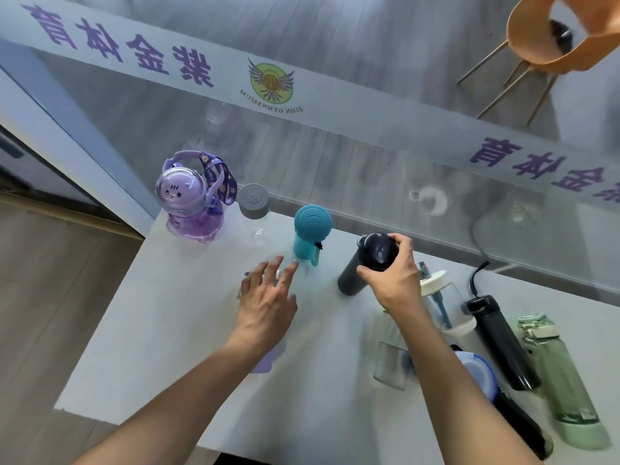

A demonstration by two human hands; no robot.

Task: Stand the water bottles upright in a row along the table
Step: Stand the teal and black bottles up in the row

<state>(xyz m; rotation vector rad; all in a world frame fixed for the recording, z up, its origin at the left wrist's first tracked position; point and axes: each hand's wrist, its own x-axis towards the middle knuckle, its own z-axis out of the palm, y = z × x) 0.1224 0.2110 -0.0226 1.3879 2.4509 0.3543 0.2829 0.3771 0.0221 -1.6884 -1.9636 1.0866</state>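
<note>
Three bottles stand upright along the far edge of the white table [167, 347]: a purple bunny bottle [189, 206], a clear bottle with a grey lid [253, 204] and a teal bottle [310, 233]. My right hand [392, 273] grips the cap of a dark navy bottle [365, 263], upright to the right of the teal one. My left hand [268, 303] hovers open over a clear bottle with a purple end [268, 359] lying on the table, mostly hidden under it. At the right lie a white-lidded clear bottle [443, 300], a black bottle [500, 340] and a green bottle [563, 377].
A glass wall with purple lettering [302, 95] runs just behind the table. An orange chair [550, 35] stands beyond it. A clear glass cup [391, 364], a blue-lidded item [476, 370] and another black bottle [523, 427] lie under my right forearm. Wooden floor is at the left.
</note>
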